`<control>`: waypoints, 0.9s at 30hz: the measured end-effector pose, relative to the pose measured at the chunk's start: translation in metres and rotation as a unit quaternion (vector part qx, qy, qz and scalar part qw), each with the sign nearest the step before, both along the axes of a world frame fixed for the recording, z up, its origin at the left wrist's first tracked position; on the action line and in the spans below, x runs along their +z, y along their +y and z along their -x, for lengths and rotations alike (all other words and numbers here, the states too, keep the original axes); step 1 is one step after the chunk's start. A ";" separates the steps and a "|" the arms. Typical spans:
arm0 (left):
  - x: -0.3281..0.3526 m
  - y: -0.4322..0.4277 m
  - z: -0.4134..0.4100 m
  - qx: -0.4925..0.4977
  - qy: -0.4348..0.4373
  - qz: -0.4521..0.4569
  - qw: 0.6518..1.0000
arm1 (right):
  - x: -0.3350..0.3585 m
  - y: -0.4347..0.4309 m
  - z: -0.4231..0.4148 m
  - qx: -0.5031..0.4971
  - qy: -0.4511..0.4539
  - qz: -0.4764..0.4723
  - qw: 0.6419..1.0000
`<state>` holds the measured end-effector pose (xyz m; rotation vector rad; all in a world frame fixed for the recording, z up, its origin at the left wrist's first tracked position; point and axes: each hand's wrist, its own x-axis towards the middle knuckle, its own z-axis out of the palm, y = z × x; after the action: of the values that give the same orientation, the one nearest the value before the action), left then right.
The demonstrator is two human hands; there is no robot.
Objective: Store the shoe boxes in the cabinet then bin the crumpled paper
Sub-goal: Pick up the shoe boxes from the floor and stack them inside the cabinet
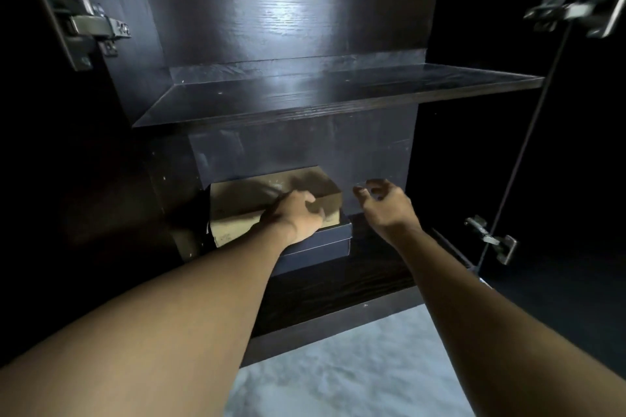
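A brown cardboard shoe box [257,193] lies on top of a dark blue shoe box [318,247] on the bottom shelf of a dark wooden cabinet [305,95], at the left of that shelf. My left hand [294,213] rests on the front edge of the brown box, fingers curled over it. To the right of the boxes my right hand [386,206] hovers with fingers apart and bent, holding nothing. No crumpled paper is in view.
A bare shelf [338,91] spans the cabinet above the boxes. Both doors stand open, with metal hinges at left [91,27] and right [491,240]. The bottom shelf to the right of the boxes [372,267] is bare. Pale floor [338,376] lies below.
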<state>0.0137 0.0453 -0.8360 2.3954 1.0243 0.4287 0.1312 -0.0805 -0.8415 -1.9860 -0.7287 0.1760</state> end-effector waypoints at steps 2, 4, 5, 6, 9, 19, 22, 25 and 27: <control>0.009 -0.022 -0.009 -0.034 -0.025 0.007 0.999 | 0.012 -0.025 0.002 -0.050 -0.033 0.029 0.998; 0.017 -0.046 -0.017 -0.067 -0.045 0.007 0.997 | 0.021 -0.055 0.002 -0.092 -0.061 0.065 0.992; 0.019 -0.059 -0.021 -0.084 -0.047 0.010 0.995 | 0.025 -0.072 0.002 -0.108 -0.067 0.084 0.988; 0.019 -0.071 -0.025 -0.105 -0.050 0.012 0.993 | 0.028 -0.091 0.003 -0.124 -0.071 0.099 0.985; 0.017 -0.112 -0.035 -0.170 -0.072 0.022 0.983 | 0.034 -0.154 0.007 -0.169 -0.070 0.120 0.976; 0.007 -0.284 -0.040 -0.379 -0.069 0.097 0.918 | 0.025 -0.350 0.089 -0.335 -0.040 0.211 0.918; -0.003 -0.331 -0.032 -0.430 -0.040 0.104 0.896 | 0.004 -0.406 0.128 -0.383 -0.010 0.206 0.900; -0.025 -0.377 -0.025 -0.482 0.015 0.106 0.870 | -0.027 -0.458 0.168 -0.432 0.006 0.228 0.872; -0.043 -0.407 -0.016 -0.502 0.060 0.130 0.853 | -0.051 -0.487 0.189 -0.458 0.042 0.246 0.853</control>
<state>0.0296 -0.3616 -0.8793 2.3351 -0.2187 -0.2343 -0.0579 -0.5673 -0.8921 -2.5751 0.4246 -0.1453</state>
